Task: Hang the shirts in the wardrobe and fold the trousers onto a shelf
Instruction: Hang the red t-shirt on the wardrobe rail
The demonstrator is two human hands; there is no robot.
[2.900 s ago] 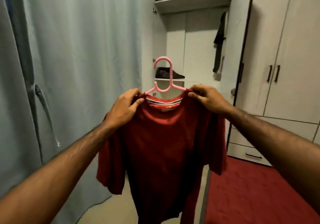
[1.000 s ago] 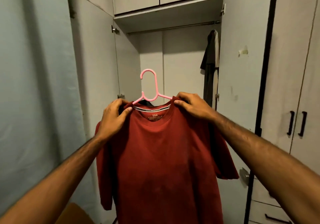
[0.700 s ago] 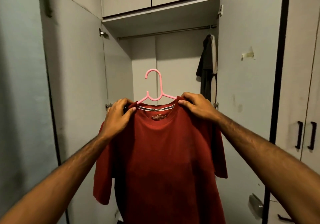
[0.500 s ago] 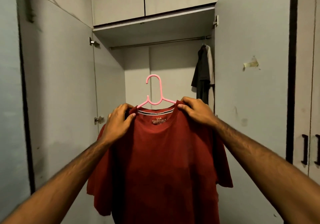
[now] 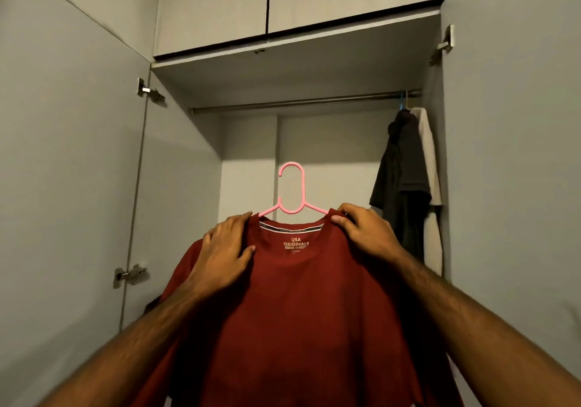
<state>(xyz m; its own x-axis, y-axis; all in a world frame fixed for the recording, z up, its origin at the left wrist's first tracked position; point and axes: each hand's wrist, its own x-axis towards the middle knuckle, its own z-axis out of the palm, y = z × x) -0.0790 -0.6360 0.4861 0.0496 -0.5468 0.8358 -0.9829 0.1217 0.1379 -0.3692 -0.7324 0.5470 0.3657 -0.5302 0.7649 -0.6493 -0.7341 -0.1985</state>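
Wardrobe (image 5: 314,142) first, since it fills nearly all we see: pale grey panels, both doors swung wide, the left door (image 5: 69,170) with two metal hinges down its edge and the right door (image 5: 515,155) with one hinge near its top. Above the open bay sit two closed upper cupboards (image 5: 267,1). A metal hanging rail (image 5: 298,102) runs across just under the bay's ceiling.

Next in size is our red shirt (image 5: 298,312), held up in front of the open bay, well below the rail and not touching it. Its body hangs down out of view at the bottom, and a printed label reading "USA ORIGINALS" shows inside the neck.

At the right end of the rail hang dark and pale garments (image 5: 405,180), pressed close to the right wall; we cannot tell whether that is two pieces or more.

Our left hand (image 5: 224,249) grips the shirt's left shoulder, fingers curled over the top edge and thumb laid on the front cloth. Our right hand (image 5: 364,233) pinches the right shoulder beside the collar, thumb in front and fingers behind.

Smallest is the pink hanger (image 5: 291,191), its arms hidden inside the shirt's neck and its hook standing upright above the collar, free of the rail.
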